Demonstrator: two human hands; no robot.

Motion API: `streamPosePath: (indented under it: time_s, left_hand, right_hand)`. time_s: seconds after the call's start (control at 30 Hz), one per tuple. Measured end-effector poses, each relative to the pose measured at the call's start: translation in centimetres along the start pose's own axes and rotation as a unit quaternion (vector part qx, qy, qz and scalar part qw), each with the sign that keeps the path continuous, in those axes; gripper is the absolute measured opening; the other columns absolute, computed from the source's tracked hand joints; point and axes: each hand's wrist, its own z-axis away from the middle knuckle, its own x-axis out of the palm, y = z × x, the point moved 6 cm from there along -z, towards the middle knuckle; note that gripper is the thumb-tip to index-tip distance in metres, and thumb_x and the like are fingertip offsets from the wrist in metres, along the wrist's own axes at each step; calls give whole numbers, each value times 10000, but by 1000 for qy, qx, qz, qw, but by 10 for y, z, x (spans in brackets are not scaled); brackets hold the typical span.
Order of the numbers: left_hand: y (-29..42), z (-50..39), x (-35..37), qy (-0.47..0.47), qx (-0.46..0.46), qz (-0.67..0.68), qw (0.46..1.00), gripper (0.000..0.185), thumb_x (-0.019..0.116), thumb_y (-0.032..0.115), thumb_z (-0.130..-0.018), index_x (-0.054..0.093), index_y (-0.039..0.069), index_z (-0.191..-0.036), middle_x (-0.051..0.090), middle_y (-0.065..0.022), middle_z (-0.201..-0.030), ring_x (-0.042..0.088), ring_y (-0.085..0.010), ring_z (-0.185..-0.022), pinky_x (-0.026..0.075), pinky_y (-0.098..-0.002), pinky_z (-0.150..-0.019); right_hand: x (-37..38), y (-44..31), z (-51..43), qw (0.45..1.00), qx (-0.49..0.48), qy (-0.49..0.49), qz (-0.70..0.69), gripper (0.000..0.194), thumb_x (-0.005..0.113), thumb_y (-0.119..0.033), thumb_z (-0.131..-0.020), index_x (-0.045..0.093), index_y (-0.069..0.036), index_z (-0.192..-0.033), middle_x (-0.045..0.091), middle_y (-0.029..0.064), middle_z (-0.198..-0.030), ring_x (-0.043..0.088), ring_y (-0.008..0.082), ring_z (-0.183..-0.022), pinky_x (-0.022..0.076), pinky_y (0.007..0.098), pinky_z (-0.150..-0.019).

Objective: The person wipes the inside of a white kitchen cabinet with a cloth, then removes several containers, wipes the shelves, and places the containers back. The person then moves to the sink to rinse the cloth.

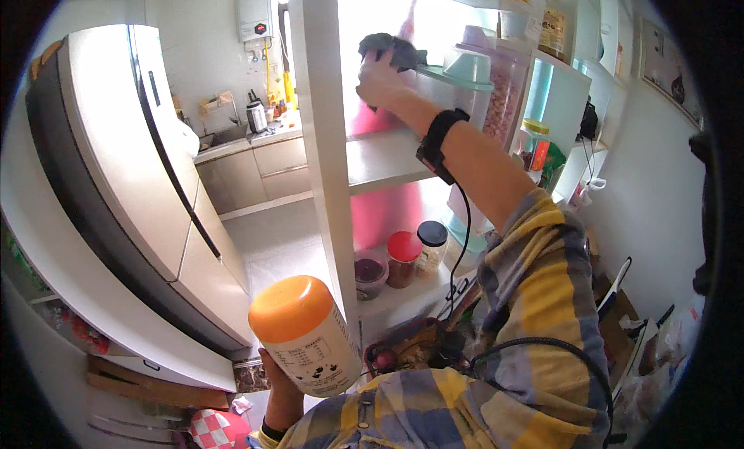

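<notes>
My left hand grips a white plastic canister with an orange lid, tilted in front of my body. The canister bears printed writing and pictures. Up at the shelving unit, my right hand holds a bunched dark cloth above the upper shelf board, against or close to the bright pink-and-white backing; contact is hard to tell in the glare. Just right of the cloth stands a clear storage container with a mint-green lid. A black wrist strap with a cable circles my right forearm.
Lower down are a red-lidded jar, a black-lidded jar and a small tub. The white upright post stands left of my right hand. A refrigerator is at left. A basket sits below the shelves.
</notes>
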Motion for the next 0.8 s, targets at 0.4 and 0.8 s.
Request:
streamPosePath:
  time_s: [0.4, 0.8]
  left_hand:
    - [2, 8, 5, -44, 24, 10, 999, 736, 334, 636, -899, 341, 92, -1394, 450, -127, -1362, 484, -292, -1194, 410, -440, -982]
    - [1, 14, -7, -14, -6, 14, 1000, 735, 311, 655, -894, 348, 124, -1400, 448, -123, -1369, 489, -315, -1179, 416, -444, -966]
  right_hand:
    - [75, -1, 32, 944, 132, -242, -184, 296, 539, -164, -792, 636, -1, -1020, 653, 180, -941, 645, 305, -745, 521, 427, -639]
    - [29, -10, -13, 992, -21, -111, -49, 194, 661, -173, -707, 707, -53, -851, 681, 141, -853, 661, 271, -802, 533, 376, -688]
